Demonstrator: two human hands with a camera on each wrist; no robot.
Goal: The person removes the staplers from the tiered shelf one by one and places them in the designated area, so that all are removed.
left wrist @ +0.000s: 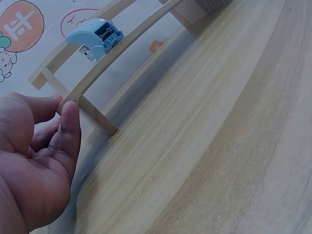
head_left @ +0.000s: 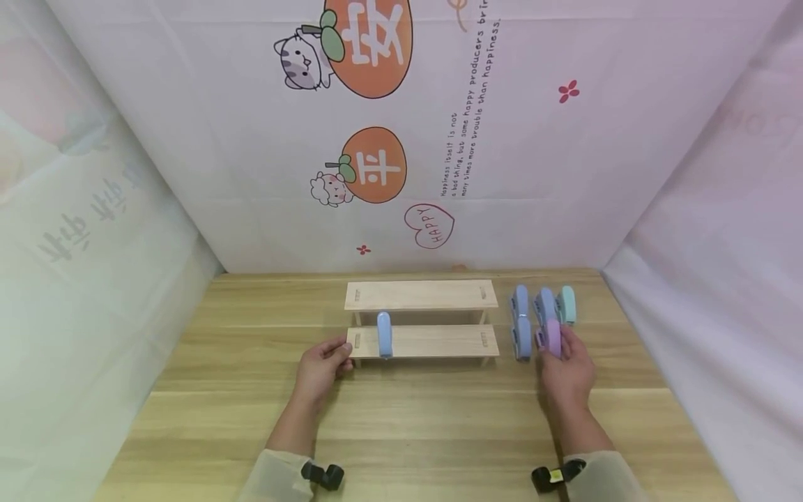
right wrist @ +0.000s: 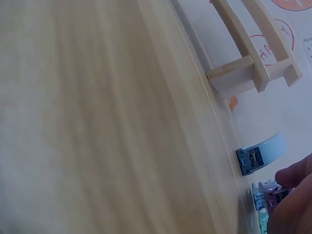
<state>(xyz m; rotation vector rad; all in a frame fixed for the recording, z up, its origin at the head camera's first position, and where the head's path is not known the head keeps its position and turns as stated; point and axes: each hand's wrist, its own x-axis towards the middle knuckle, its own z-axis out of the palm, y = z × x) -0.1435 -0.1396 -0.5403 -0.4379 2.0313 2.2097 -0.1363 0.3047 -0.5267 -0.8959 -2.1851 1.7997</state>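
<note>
A two-tier wooden rack point(head_left: 433, 340) stands on the table, its back board higher than its front one. My left hand point(head_left: 320, 366) pinches the left end of the front board between thumb and fingers, plain in the left wrist view. A light blue plastic clip point(head_left: 385, 335) with a metal spring sits across that board near its left end. To the right of the rack, my right hand point(head_left: 569, 369) pinches a purple clip point(head_left: 552, 337). In the right wrist view the hand partly covers the purple clip point(right wrist: 269, 187).
Beside the purple clip are blue clips point(head_left: 523, 338) in a column, another blue clip point(head_left: 544, 303) and a mint green clip point(head_left: 567, 305). A printed white cloth point(head_left: 502, 230) hangs behind the wooden table point(head_left: 426, 425), with cloth sides left and right.
</note>
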